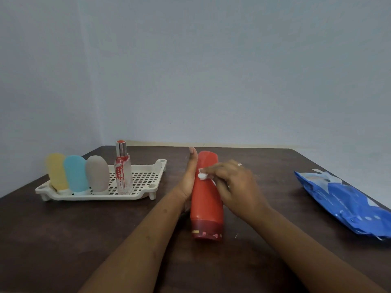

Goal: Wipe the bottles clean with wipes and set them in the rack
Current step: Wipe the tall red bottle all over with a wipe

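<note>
On the dark bench (63,240), out at 10 o'clock: a cream slotted rack (105,197). Holds four things in a row along its near edge, all standing: a yellow bottle (56,171), a blue bottle (75,173) and a grey bottle (97,173), each cap down, then a clear spray bottle (123,172) with red markings, cap up.

At centre, toward 12 o'clock: the left hand (188,180), set against the 9 o'clock side of the red bottle (206,199) and holding it. Thumb straight along the bottle's side; other fingers hidden behind it. Bottle tilted, dark red cap toward the viewer at 6 o'clock, base pointing to 12.

Just right of it: the right hand (232,185), fingers bunched and pinching a small wadded white wipe (202,176) against the bottle's upper body. Both forearms stretched forward from 6 o'clock.

Far out at 3 o'clock, well apart from the hands: a blue pack of wipes (349,204), lying flat.
</note>
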Available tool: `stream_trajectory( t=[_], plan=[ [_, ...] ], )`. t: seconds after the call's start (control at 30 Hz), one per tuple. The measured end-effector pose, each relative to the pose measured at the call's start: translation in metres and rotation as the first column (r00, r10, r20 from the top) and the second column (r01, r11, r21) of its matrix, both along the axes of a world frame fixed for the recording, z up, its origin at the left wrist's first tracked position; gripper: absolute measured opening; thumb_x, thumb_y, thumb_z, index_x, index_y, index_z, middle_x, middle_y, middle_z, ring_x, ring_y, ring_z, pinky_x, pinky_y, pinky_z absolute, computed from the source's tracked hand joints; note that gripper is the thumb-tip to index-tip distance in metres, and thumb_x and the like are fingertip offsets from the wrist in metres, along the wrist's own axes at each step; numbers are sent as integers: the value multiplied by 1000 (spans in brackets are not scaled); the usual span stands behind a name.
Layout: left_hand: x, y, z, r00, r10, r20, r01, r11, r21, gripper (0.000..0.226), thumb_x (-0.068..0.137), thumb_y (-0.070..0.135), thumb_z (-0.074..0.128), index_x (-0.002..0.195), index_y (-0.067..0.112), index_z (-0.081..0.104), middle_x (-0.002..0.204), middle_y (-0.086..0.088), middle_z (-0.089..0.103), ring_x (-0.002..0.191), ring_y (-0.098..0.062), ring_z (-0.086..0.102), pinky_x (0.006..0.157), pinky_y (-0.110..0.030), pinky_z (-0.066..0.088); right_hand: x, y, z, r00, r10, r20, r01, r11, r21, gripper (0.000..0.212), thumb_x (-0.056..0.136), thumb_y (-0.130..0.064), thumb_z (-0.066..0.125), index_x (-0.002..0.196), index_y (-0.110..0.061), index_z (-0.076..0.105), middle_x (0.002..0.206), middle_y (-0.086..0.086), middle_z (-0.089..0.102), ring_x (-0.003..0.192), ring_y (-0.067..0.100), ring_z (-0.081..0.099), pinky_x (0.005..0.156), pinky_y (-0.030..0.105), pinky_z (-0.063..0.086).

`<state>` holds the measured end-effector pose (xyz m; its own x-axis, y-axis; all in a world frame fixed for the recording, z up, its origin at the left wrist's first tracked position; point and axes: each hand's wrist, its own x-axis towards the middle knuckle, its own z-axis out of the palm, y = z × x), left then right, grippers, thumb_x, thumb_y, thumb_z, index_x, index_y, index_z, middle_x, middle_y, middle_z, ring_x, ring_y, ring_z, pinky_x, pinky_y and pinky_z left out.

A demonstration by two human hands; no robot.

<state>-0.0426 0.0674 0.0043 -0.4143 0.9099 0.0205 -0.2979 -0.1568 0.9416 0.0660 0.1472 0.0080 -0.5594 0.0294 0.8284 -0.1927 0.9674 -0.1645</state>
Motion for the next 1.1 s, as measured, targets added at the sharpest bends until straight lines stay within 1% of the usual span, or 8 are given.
stream_trajectory(
  t=[0.17, 0.23, 0.33, 0.53, 0.73, 0.9, 1.0, 1.1],
  plan=[
    [0, -2, 2, 999, 19, 40, -21, 999, 47, 90, 69, 87, 21, 82, 13, 71, 73, -10, 69, 63, -21, 68, 58, -31, 58, 7, 0, 6, 982, 178, 65, -160, 962, -223, 24, 87, -4, 61, 98, -21, 74, 95, -12, 72, 88, 2, 64, 78, 12, 47],
    [0, -2, 3, 999, -4, 46, 0, 997, 76, 96, 55, 90, 28, 91, 10, 68, 75, -14, 67, 61, -26, 67, 55, -33, 57, 9, 3, 11, 960, 279, 13, -239, 844, -480, 22, 88, -3, 62, 95, -19, 74, 92, -7, 74, 86, 10, 68, 75, 22, 55],
    [-3, -1, 1, 998, -27, 57, 23, 997, 75, 104, 57, 90, 22, 101, 4, 61, 74, -20, 62, 55, -30, 64, 52, -33, 55, 10, 12, 14, 954, 269, -131, -282, 662, -694, 25, 89, 2, 57, 90, -19, 71, 87, -7, 73, 82, 5, 67, 69, 20, 53],
    [-2, -2, 2, 996, -44, 76, 33, 989, 143, 89, 59, 90, 21, 74, 21, 75, 76, -21, 58, 59, -32, 62, 61, -36, 53, 7, 22, 13, 958, 169, -232, -287, 528, -799, 24, 92, 1, 53, 99, -17, 68, 97, 3, 69, 88, 11, 66, 64, 19, 52],
    [0, -3, 4, 996, -34, 84, 19, 986, 168, 87, 60, 89, 22, 84, 19, 70, 75, -22, 58, 57, -32, 61, 61, -36, 52, 5, 23, 12, 951, 192, -241, -302, 429, -851, 33, 89, 6, 48, 97, -18, 69, 95, -3, 70, 90, 12, 65, 73, 21, 54],
    [3, 0, 5, 997, 11, 79, -22, 990, 136, 96, 65, 89, 16, 90, 11, 66, 71, -19, 63, 55, -30, 63, 56, -33, 54, 8, 13, 11, 959, 254, -126, -263, 630, -731, 39, 81, 7, 64, 107, -21, 65, 108, -1, 67, 96, 6, 63, 71, 17, 51],
    [0, 1, 5, 991, 112, 79, -122, 983, 136, 88, 80, 81, 11, 91, 13, 64, 71, -10, 70, 61, -23, 67, 62, -33, 54, 11, 6, 5, 978, 206, -19, -196, 894, -404, 36, 80, -1, 70, 102, -29, 68, 107, -10, 65, 96, 2, 62, 72, 15, 53],
    [-4, 0, 5, 984, 167, 69, -172, 982, 77, 88, 79, 82, 15, 87, 9, 63, 65, -9, 70, 59, -21, 69, 65, -35, 51, 8, 5, 2, 996, 88, 11, -87, 991, -105, 19, 79, -26, 72, 98, -24, 71, 95, -21, 62, 90, -7, 57, 77, 6, 43]
  ],
)
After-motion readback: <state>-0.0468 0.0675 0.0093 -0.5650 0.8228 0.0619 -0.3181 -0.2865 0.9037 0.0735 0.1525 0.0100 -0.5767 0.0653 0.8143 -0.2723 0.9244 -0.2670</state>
